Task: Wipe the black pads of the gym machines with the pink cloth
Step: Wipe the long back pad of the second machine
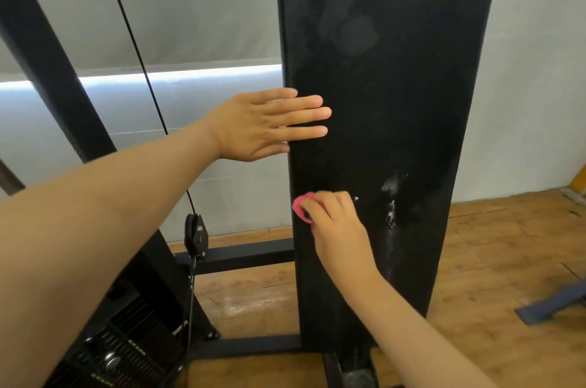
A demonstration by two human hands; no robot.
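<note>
R hand [333,222] grips pink cloth [301,208] at black pad [396,86] L edge, white residue [390,197] just right; L hand [253,124] flat.

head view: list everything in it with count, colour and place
pad: one, black, upright, centre
smears: a few, white, pad's lower right
cloth: one, pink, pad's lower left edge
cable: one, black, top left down to pulley
pulley: one, black, left of pad, low
post: one, black, slanted, far left
bars: two, black, level, near floor left of pad
weights: one stack, black, bottom left
floor: wooden, brown, bottom and right
wall: pale grey, behind
left hand: one, fingers straight on pad's left edge
right hand: one, grips cloth against pad
</note>
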